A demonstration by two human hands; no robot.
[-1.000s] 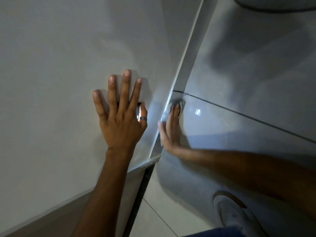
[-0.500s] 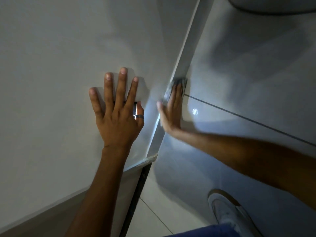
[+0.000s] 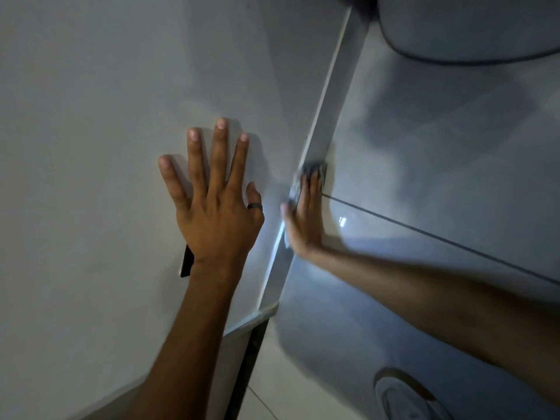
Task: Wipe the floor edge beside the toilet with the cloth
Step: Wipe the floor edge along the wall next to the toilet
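Observation:
My right hand (image 3: 304, 216) presses a small grey cloth (image 3: 312, 169) flat against the floor edge (image 3: 325, 116), the strip where the white wall meets the glossy grey floor tiles. Only the cloth's far end and left side show past my fingers. My left hand (image 3: 216, 204) lies flat on the white wall with its fingers spread and a dark ring on the thumb; it holds nothing. The toilet base (image 3: 466, 28) sits at the top right, beyond the cloth along the same edge.
A dark grout line (image 3: 439, 239) crosses the floor tiles to the right of my right hand. My shoe (image 3: 403, 395) stands on the floor at the bottom right. A dark gap (image 3: 248, 365) runs down below the wall's corner at bottom centre.
My right hand has slid the cloth along the floor edge away from me, past the grout line towards the toilet. My left hand stays flat on the wall.

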